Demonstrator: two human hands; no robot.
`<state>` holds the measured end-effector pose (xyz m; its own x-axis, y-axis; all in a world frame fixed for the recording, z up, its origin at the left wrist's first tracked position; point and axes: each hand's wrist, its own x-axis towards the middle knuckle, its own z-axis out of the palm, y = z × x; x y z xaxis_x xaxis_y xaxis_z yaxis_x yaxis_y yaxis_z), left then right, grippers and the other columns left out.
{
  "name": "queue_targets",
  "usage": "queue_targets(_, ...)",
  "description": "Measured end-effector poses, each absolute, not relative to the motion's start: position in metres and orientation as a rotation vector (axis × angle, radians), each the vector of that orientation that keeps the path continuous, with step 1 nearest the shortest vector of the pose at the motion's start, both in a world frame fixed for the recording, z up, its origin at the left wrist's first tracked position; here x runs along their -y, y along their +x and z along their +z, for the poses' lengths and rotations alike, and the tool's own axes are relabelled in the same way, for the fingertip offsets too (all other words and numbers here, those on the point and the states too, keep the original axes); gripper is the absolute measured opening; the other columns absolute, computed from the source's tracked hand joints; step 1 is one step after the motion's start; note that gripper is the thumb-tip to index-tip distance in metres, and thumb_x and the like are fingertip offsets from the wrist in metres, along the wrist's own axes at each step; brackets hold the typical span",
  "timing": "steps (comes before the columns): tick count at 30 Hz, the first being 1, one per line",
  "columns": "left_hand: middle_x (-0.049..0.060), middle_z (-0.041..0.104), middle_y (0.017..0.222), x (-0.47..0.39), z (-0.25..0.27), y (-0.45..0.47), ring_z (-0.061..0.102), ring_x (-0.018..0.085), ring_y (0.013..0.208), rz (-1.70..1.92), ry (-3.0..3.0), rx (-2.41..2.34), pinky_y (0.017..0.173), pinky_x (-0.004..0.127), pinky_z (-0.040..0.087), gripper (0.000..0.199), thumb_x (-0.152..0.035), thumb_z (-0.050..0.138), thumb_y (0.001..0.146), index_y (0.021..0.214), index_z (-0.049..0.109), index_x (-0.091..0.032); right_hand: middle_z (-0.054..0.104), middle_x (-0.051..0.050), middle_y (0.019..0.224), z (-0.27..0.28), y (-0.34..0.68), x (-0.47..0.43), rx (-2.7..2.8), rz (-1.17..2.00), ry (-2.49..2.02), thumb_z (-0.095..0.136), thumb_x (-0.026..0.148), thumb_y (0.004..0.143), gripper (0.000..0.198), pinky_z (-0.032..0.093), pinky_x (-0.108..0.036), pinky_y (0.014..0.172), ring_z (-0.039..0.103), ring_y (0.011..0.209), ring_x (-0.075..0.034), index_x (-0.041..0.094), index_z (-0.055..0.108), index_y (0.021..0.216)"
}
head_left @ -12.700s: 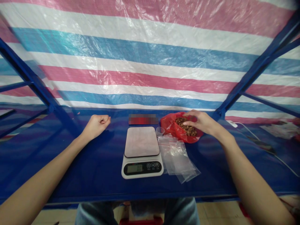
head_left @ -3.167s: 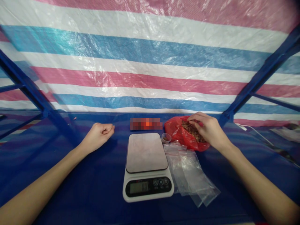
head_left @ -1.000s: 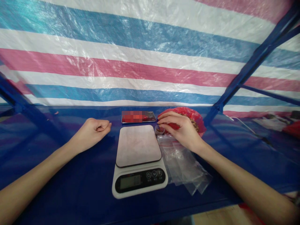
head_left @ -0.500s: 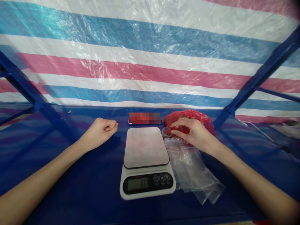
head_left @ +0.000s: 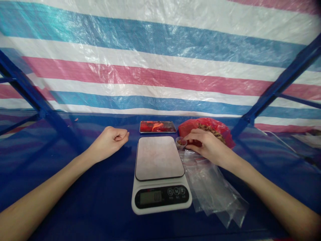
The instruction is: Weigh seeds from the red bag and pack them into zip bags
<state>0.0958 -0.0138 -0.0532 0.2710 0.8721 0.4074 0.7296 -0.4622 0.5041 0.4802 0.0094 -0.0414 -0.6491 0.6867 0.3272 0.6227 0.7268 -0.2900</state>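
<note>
My left hand (head_left: 109, 142) rests left of the scale as a loose fist, thumb against curled fingers; nothing shows in it. A white digital kitchen scale (head_left: 159, 157) stands in the middle, with nothing on its plate and a display that seems to read 0.0. Just right of the plate is a small clear plastic cup (head_left: 181, 143) with some brownish contents. My right hand (head_left: 200, 143) is beside this cup, thumb and fingers curved and apart, tips at its right rim; whether they touch is unclear. Behind that hand lies a red plastic bag (head_left: 188, 127) holding brown, dried-looking pieces (head_left: 213, 131).
Several clear zip bags (head_left: 213, 187) lie overlapping to the right of the scale. A phone (head_left: 157, 127) with a red-and-black screen lies behind it. Blue metal frame bars (head_left: 260, 95) rise at both sides, before a striped plastic sheet (head_left: 160, 77). The tabletop (head_left: 105, 201) is blue.
My right hand has lowered slightly beside the small cup, exposing more of the brown pieces in the red bag. The view has shifted a little; my left hand keeps its fist.
</note>
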Motion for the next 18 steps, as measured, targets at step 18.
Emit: queue_targets(18, -0.005, 0.017, 0.062, 0.0133, -0.0549, 0.0936, 0.018, 0.01, 0.057, 0.961, 2.321, -1.525, 0.054, 0.029, 0.018, 0.045, -0.038, 0.047, 0.093, 0.064, 0.017, -0.023, 0.076, -0.005, 0.095, -0.034, 0.4786, -0.0073, 2.276, 0.207, -0.928, 0.067, 0.019, 0.1, 0.01, 0.053, -0.036, 0.085, 0.069, 0.09, -0.022, 0.021, 0.073, 0.092)
